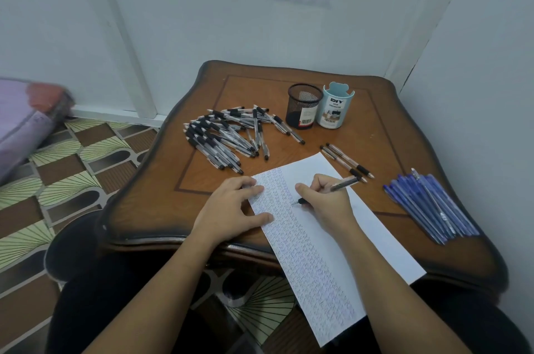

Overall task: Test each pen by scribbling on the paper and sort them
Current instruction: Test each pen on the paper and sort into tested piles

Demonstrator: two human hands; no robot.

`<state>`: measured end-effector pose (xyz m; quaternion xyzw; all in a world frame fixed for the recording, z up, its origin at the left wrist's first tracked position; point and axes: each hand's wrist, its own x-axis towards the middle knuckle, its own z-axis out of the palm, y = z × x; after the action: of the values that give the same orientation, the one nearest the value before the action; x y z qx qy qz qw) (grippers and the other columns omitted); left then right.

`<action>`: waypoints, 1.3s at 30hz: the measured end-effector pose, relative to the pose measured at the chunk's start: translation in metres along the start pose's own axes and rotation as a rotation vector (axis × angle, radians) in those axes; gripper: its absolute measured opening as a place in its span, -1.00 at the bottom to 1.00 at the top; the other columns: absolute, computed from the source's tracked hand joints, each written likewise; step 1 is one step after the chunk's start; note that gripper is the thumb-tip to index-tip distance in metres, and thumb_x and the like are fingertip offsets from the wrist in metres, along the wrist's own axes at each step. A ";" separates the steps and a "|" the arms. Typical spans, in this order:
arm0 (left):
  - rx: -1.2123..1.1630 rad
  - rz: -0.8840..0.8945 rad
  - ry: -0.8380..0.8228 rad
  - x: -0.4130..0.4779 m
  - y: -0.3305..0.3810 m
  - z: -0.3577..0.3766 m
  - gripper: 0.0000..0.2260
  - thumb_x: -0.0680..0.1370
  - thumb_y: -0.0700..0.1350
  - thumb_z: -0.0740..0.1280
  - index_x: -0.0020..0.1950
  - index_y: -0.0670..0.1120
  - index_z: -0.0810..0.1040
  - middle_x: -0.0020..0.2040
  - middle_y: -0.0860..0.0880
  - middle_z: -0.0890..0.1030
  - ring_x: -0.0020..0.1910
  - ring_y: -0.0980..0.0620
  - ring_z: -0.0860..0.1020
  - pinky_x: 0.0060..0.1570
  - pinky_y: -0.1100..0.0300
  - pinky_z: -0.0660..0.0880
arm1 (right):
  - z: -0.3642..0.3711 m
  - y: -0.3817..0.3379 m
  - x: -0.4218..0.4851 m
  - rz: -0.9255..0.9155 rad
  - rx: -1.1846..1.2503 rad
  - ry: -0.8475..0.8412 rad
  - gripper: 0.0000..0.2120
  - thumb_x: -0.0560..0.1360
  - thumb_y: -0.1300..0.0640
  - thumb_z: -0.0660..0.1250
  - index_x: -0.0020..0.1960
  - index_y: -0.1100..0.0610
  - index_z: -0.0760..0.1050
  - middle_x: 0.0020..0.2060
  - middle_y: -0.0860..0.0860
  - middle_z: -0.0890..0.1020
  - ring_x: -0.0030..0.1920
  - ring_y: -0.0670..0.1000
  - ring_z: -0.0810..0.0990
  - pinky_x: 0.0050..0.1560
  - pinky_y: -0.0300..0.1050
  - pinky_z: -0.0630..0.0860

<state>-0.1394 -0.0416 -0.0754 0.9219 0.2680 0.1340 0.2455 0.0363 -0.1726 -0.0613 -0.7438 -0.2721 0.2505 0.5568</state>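
The paper [306, 243] lies slantwise across the near edge of the table [161, 209], its lower end hanging over the rim toward the person's lap; its left half is filled with rows of small scribbles, its right half blank. The left hand [234, 209] rests flat on the sheet's left margin, fingers spread and straight, holding nothing; in my judgement it pins the overhanging sheet against the drag of writing. The right hand [326, 200] is curled in a writing grip round a pen [344, 182], tip down at the boundary between scribbled and blank paper, so a test stroke appears to be in hand. To the right, near the table's edge, a pile of blue pens [430, 206] lies roughly parallel, apparently a sorted group. Just beyond the sheet's far corner lie a few pale-barrelled pens [344, 160], apart from the rest, possibly a second category. Farther left, a loose heap of black-gripped pens [228, 136]; whether it awaits testing cannot be told. Farthest back stand a black mesh cup [303, 106] and a light blue organizer [333, 106], touching, with no pens visible in either.
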 end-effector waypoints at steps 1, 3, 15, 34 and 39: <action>-0.003 -0.001 0.000 0.000 0.000 0.000 -0.38 0.41 0.31 0.39 0.42 0.10 0.45 0.39 0.19 0.36 0.35 0.24 0.21 0.26 0.27 0.19 | 0.000 0.000 0.000 -0.004 -0.014 0.006 -0.64 0.48 0.21 0.46 -0.41 0.14 0.38 -0.56 -0.09 0.47 -0.41 -0.11 0.57 -0.21 -0.02 0.54; -0.008 -0.005 0.002 0.000 0.000 0.001 -0.37 0.41 0.32 0.39 0.42 0.11 0.45 0.39 0.19 0.36 0.32 0.28 0.20 0.26 0.27 0.20 | 0.000 0.001 -0.001 -0.014 -0.037 0.006 -0.65 0.48 0.28 0.41 -0.41 0.16 0.35 -0.58 -0.12 0.41 -0.47 -0.19 0.50 -0.27 -0.12 0.50; -0.006 0.002 0.009 0.000 0.001 0.000 -0.39 0.42 0.30 0.40 0.41 0.10 0.46 0.40 0.18 0.36 0.38 0.22 0.21 0.28 0.24 0.19 | 0.000 0.002 -0.002 -0.036 -0.055 -0.003 -0.64 0.47 0.28 0.39 -0.42 0.13 0.33 -0.53 -0.06 0.37 -0.41 -0.12 0.44 -0.29 -0.11 0.48; -0.001 -0.005 0.004 0.000 0.002 0.000 -0.38 0.41 0.31 0.39 0.41 0.10 0.46 0.39 0.19 0.36 0.37 0.23 0.22 0.30 0.23 0.20 | -0.001 0.003 -0.003 -0.061 -0.012 0.020 -0.64 0.48 0.32 0.38 -0.41 0.16 0.31 -0.49 -0.02 0.36 -0.46 -0.20 0.46 -0.34 -0.19 0.49; -0.007 0.002 0.010 0.000 0.000 0.000 -0.38 0.40 0.32 0.40 0.40 0.10 0.47 0.38 0.20 0.37 0.36 0.24 0.22 0.30 0.25 0.20 | -0.001 0.004 -0.003 -0.063 -0.015 0.016 -0.63 0.48 0.31 0.38 -0.41 0.16 0.31 -0.52 -0.06 0.35 -0.47 -0.19 0.43 -0.41 -0.29 0.43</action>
<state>-0.1392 -0.0420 -0.0756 0.9205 0.2680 0.1399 0.2474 0.0355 -0.1765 -0.0644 -0.7410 -0.2930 0.2248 0.5609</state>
